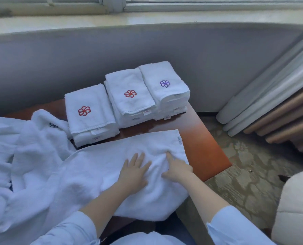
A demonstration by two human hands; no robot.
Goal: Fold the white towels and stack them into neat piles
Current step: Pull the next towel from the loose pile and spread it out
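Under both my palms is the white towel (103, 170) I'm on: plain fluffy terry, spread over the near part of the wooden table (205, 147), with a small tag (179, 140) at its far right corner and the fabric rumpled between my hands. My left hand (134, 172) lies flat on it, fingers spread, gripping nothing. My right hand (177, 169), just beside it, pokes its index finger into a crease; can't tell if the other fingers grab cloth. Past my fingertips sit the folded stacks: left pile (90, 114) and middle pile (129, 94) with red flower logos on top, right pile (164, 84) with a purple one. Left of my left hand is a messy unfolded heap (23, 156).
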